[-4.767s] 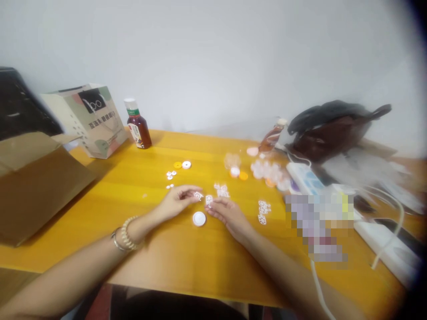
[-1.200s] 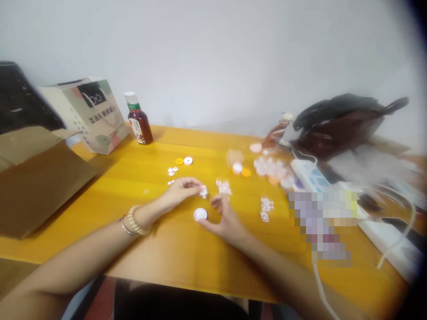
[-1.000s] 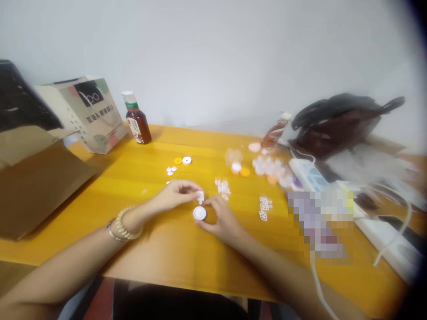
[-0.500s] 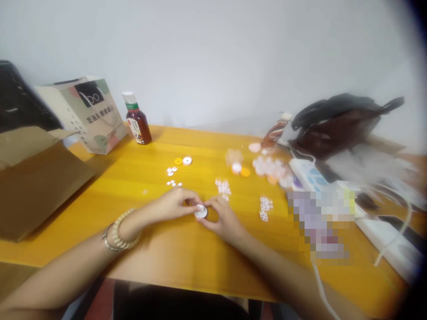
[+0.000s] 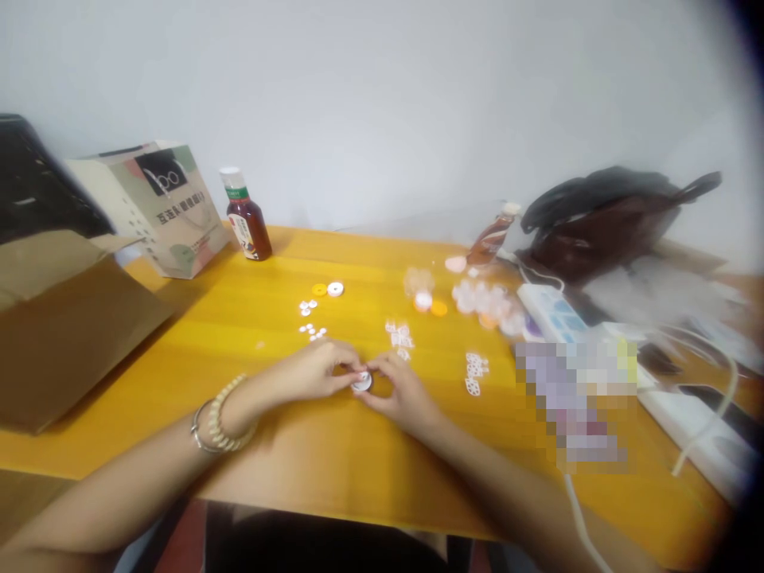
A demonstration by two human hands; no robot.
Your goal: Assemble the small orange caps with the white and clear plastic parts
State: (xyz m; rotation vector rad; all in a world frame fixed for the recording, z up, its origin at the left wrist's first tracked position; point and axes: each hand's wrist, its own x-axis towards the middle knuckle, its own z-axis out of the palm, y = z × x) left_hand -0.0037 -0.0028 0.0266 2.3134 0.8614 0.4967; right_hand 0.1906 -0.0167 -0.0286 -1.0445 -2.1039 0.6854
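Observation:
Over the near middle of the table, my right hand (image 5: 403,391) grips a small white round disc (image 5: 361,383) with a dark rim by its edge, between thumb and fingers. My left hand (image 5: 325,368) is closed in a pinch, its fingertips on the top of that disc. Whatever the left fingertips pinch is too small to make out. Beyond the left hand lie several tiny white round pieces (image 5: 308,308). Further back, a yellow ring (image 5: 320,290) sits beside a white ring (image 5: 335,290). Flat white cut-out pieces (image 5: 399,336) lie past my right hand.
On the left stand a cardboard box (image 5: 77,334), a paper bag (image 5: 179,215) and a red-brown bottle (image 5: 248,227). To the right are more white cut-outs (image 5: 474,372), clear round pieces (image 5: 481,298), another bottle (image 5: 493,235), a power strip (image 5: 552,309), cables and a dark bag (image 5: 602,231).
My left fingertips have come down closer onto the disc, and the wrist has shifted slightly right. My right hand keeps its grip almost unmoved. The view has tilted a little.

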